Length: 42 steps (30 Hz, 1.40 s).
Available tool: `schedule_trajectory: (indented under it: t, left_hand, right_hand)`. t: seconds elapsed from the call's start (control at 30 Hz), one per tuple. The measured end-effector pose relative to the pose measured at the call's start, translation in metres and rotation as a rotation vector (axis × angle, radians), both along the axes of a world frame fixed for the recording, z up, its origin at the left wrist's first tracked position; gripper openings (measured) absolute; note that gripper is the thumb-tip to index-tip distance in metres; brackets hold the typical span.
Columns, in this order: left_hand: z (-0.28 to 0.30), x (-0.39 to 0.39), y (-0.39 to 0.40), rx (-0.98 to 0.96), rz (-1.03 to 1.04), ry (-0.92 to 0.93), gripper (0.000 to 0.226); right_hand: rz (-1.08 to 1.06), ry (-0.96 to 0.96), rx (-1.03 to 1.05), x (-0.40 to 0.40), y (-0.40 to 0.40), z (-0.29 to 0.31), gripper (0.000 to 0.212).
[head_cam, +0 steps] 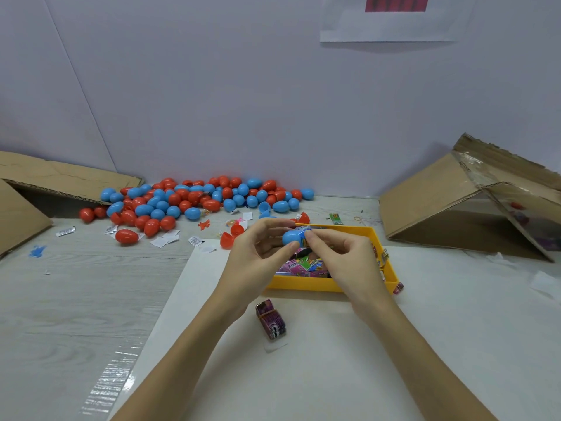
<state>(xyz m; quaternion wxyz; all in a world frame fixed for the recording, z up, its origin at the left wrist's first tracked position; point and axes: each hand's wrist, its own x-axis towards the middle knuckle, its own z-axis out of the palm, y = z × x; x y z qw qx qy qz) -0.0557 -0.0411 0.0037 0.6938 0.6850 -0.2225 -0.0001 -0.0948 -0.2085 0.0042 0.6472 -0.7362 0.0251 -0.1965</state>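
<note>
My left hand (258, 253) pinches a blue egg half (290, 237) up over the yellow tray (303, 285). My right hand (343, 256) pinches a little paper pack (304, 230) at its open end. I think I am stuffing the egg. Next I must push the pack all the way in.

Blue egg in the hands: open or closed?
Open: the left hand holds only a blue egg half; the right hand pinches a packet at its mouth.
</note>
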Motion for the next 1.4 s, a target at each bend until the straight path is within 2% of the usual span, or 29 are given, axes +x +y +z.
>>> schedule_trajectory:
  t: [0.1, 0.37, 0.8, 1.0, 1.1, 1.2, 1.3, 1.4]
  left_hand:
    - [-0.001, 0.001, 0.0, -0.047, 0.003, 0.006, 0.039]
    - [-0.001, 0.002, 0.002, -0.005, 0.046, -0.021, 0.03]
    - [0.001, 0.0, 0.003, -0.021, 0.027, -0.084, 0.028]
    - [-0.001, 0.0, 0.002, -0.015, 0.029, -0.141, 0.032]
    - [-0.002, -0.002, 0.0, 0.07, 0.084, -0.262, 0.049]
    - [-0.003, -0.002, -0.001, 0.229, 0.163, -0.5, 0.056]
    - [-0.001, -0.004, -0.003, 0.286, 0.208, -0.572, 0.061]
    - [-0.001, -0.003, -0.002, 0.279, 0.231, -0.641, 0.05]
  right_hand:
    - [0.035, -0.022, 0.049, 0.001, 0.001, 0.0, 0.019]
    - [-0.006, -0.066, 0.035, 0.004, 0.002, -0.001, 0.029]
    - [-0.007, -0.033, -0.079, -0.002, 0.007, 0.004, 0.029]
    - [-0.013, 0.009, -0.038, -0.004, 0.007, 0.005, 0.029]
    - [0.037, 0.075, 0.094, -0.004, 0.009, 0.004, 0.027]
    - [0.173, 0.173, 0.383, -0.004, 0.01, 0.007, 0.024]
    - [0.307, 0.261, 0.646, -0.005, 0.007, 0.015, 0.028]
    - [0.363, 0.321, 0.72, -0.006, 0.005, 0.018, 0.037]
